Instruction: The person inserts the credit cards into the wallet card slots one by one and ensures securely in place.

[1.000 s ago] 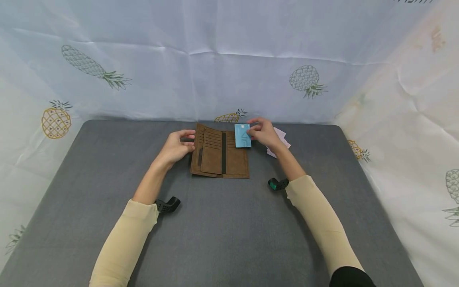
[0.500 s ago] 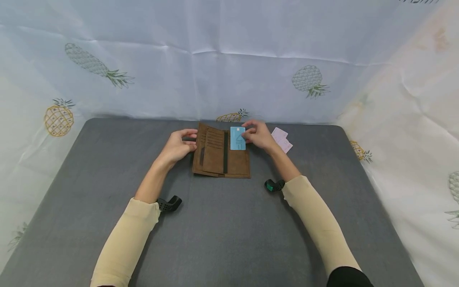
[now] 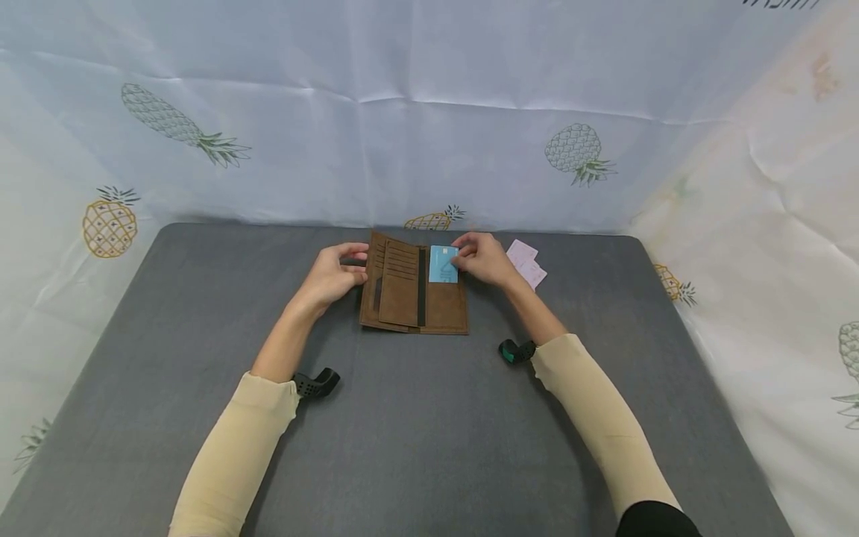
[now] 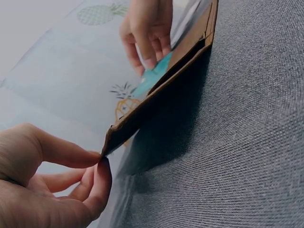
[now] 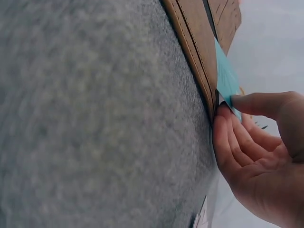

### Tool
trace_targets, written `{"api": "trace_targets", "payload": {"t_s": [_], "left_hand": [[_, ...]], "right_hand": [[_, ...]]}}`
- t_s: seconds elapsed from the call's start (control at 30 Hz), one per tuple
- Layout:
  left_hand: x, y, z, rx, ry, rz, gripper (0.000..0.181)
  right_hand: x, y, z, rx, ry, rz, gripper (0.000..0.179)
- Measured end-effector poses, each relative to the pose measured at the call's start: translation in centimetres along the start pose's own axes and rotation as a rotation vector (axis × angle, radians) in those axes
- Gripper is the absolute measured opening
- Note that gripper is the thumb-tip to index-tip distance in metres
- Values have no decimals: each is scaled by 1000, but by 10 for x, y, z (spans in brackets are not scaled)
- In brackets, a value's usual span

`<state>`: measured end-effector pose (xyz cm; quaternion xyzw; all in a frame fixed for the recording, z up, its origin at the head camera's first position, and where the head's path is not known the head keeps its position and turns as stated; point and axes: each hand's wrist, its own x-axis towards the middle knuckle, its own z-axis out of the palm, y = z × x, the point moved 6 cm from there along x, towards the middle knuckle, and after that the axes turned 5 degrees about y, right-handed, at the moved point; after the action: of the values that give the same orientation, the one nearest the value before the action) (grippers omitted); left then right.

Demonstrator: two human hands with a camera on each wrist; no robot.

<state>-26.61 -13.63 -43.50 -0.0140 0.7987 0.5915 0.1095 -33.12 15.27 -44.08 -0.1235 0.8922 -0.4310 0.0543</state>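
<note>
A brown wallet lies spread out near the table's far edge, its card slots and a dark central strip facing up. My left hand pinches the wallet's left flap between thumb and fingers; the left wrist view shows that flap raised off the table. Over the upper part of the wallet's right half is a light blue card. Its right edge is pinched by my right hand. In the right wrist view the thumb presses on the card; whether its lower end sits in a slot cannot be told.
Several pale pink slips of paper lie on the grey table, just right of my right hand. A white cloth printed with pineapples hangs behind the table's far edge.
The blue card has moved left with my right hand, from the wallet's right edge to over its right half, then slightly down. The left hand keeps its hold on the flap.
</note>
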Motion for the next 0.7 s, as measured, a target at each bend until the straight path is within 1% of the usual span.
{"api": "trace_targets", "payload": {"t_s": [0.1, 0.3, 0.43, 0.7], "left_hand": [[0, -1, 1, 0, 2, 1, 63], [1, -2, 2, 3, 1, -1, 63], [1, -1, 1, 9, 4, -4, 63], [1, -1, 1, 14, 3, -8, 64]], "right_hand": [[-2, 0, -2, -40, -10, -16, 31], [-4, -1, -1, -78, -72, -36, 25], [-5, -1, -2, -94, -80, -51, 22], [-9, 0, -3, -81, -107, -52, 15]]}}
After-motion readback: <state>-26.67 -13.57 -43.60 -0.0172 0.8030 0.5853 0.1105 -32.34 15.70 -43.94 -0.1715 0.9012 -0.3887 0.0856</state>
